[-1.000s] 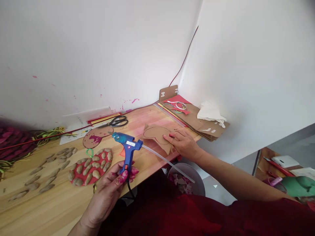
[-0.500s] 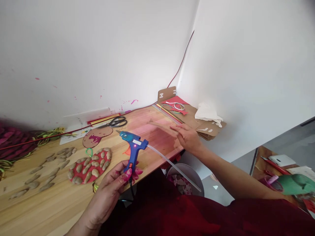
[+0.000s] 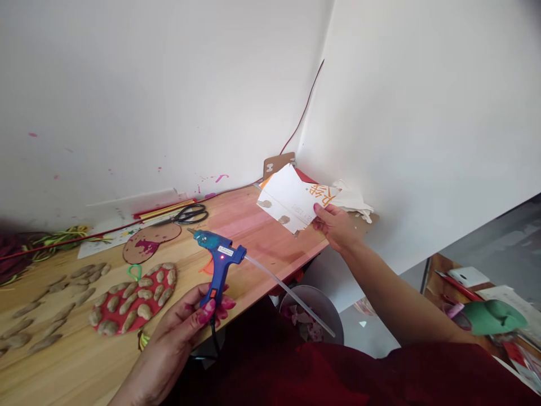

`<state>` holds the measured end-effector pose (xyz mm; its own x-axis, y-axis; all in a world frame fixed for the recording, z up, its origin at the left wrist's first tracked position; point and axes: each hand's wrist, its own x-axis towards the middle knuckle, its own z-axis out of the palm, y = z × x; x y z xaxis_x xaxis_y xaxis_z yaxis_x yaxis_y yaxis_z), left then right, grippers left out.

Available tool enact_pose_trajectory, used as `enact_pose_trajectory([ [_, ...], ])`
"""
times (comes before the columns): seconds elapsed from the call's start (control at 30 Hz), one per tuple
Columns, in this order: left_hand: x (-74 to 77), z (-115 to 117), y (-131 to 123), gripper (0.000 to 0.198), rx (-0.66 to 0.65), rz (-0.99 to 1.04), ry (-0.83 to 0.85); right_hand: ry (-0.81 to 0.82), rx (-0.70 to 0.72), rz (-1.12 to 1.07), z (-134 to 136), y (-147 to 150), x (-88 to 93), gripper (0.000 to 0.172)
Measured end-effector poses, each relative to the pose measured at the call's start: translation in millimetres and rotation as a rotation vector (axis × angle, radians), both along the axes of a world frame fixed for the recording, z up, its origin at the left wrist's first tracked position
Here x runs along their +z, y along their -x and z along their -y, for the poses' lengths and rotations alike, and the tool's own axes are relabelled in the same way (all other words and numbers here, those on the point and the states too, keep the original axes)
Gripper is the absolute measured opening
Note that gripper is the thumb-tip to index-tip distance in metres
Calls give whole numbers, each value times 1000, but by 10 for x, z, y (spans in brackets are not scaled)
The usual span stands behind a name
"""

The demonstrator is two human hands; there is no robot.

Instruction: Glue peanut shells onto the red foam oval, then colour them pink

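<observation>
Left hand (image 3: 186, 324) wraps glue gun (image 3: 218, 275) (lamp (image 3: 222, 257) lit); right hand (image 3: 338, 226) pinches white card (image 3: 281, 194). We judge this card handling; the next move calls for steadiness.

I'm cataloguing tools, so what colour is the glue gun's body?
The glue gun is blue, teal toward the front, clearest in the head view.

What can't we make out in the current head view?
Head view:
- Label on the glue gun in the left hand: print too small.
- White card piece in the right hand: far face turned away.
- Power cord: far end lost against dark clothing.
- Maroon bundle: blurred, cut off by left edge.
</observation>
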<state>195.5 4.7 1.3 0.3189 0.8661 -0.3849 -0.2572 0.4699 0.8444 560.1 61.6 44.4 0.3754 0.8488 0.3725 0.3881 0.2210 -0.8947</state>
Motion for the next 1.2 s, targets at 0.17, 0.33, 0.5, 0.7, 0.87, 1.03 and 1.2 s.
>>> enact_pose_trajectory([
  [0.17,-16,-46,32,48,-45,-24,-52,-103,-52,288,115,59,39,30],
  [0.33,18,-46,19,44,3,-3,-54,-175,78,706,245,221,-70,30],
  [0.5,47,-62,-15,45,-33,16,-37,-120,224,992,291,451,-395,38],
  [0.7,82,-132,-77,40,-60,14,-71,-8,261,1091,350,659,-542,39],
  [0.87,93,-168,-131,39,-94,-11,-70,139,68,1065,196,605,-600,71],
  [1.03,108,-146,-145,38,-93,-13,-56,303,-67,1042,-45,385,-602,84],
  [1.2,89,-175,-122,38,-95,-27,-69,430,-90,1045,68,288,-544,65],
])
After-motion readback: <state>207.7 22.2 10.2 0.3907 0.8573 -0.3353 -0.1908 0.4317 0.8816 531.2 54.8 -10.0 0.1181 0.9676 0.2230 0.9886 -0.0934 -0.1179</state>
